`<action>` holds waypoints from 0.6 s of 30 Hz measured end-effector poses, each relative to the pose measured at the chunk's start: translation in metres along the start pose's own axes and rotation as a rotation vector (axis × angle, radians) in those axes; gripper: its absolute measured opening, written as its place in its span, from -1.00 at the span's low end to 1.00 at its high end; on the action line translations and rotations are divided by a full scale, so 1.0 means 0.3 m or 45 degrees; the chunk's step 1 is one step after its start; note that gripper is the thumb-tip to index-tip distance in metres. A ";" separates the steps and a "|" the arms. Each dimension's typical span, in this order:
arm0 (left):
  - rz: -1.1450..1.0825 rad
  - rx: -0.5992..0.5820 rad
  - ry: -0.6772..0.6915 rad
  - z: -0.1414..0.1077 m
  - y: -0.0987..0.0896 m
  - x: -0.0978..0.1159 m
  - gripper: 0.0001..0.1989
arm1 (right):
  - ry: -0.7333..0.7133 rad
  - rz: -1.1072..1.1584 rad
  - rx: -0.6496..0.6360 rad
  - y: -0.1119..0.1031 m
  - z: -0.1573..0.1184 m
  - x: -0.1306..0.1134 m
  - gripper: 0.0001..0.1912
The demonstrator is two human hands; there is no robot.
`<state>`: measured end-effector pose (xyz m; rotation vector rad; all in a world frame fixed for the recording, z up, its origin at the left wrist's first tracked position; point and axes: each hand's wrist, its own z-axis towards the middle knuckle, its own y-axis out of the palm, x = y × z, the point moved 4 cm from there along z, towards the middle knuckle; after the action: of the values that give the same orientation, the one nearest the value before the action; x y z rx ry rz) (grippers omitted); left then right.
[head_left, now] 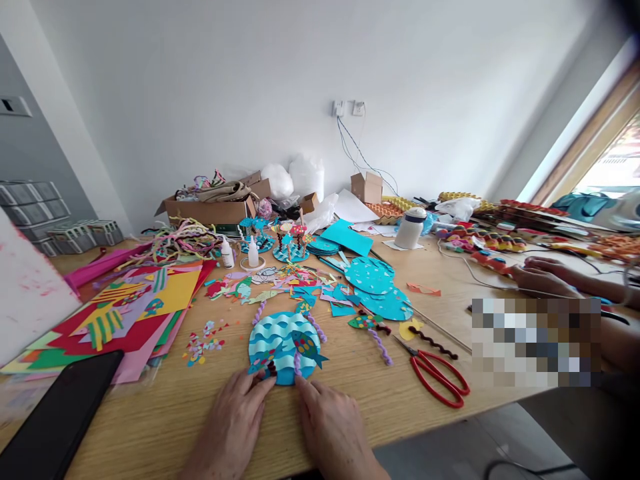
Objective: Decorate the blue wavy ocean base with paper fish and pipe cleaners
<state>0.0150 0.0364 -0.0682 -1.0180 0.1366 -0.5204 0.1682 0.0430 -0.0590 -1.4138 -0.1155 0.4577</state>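
A round blue paper disc point(286, 380) with wavy light-blue strips lies in front of me. Paper fish stand on it on twisted stems, among them a blue spotted fish point(305, 344) on a purple chenille stem point(297, 364). At the disc's near left edge, my left hand point(234, 410) is closed with its fingertips on the rim beside a short dark stem point(271, 368). My right hand point(333, 417) is closed at the near right rim, its fingertips against the foot of the purple stem. Both thumbs are partly hidden.
Red-handled scissors point(440, 380) lie right, by a loose fish point(364, 321) and dark stem point(434, 343). Paper sheets point(135, 333) and a phone point(65, 413) are left. Glue bottles point(227, 254), more blue discs point(370, 275) and scraps lie beyond. Another person's hands point(545, 280) work at far right.
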 end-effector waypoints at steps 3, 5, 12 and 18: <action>-0.004 -0.006 0.021 0.003 -0.005 0.002 -0.61 | 0.001 -0.008 -0.004 -0.003 -0.001 -0.001 -0.69; -0.010 -0.006 0.036 0.005 -0.008 0.002 -0.60 | 0.002 -0.004 -0.012 -0.003 -0.002 -0.002 -0.69; 0.014 -0.023 0.049 0.013 -0.018 0.006 -0.59 | 0.010 -0.009 -0.044 0.001 -0.004 0.000 -0.68; 0.001 -0.017 0.034 0.010 -0.012 0.010 -0.60 | 0.010 -0.012 -0.057 -0.001 -0.002 -0.001 -0.67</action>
<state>0.0173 0.0359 -0.0630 -1.0242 0.1643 -0.5328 0.1684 0.0424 -0.0587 -1.4583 -0.1272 0.4441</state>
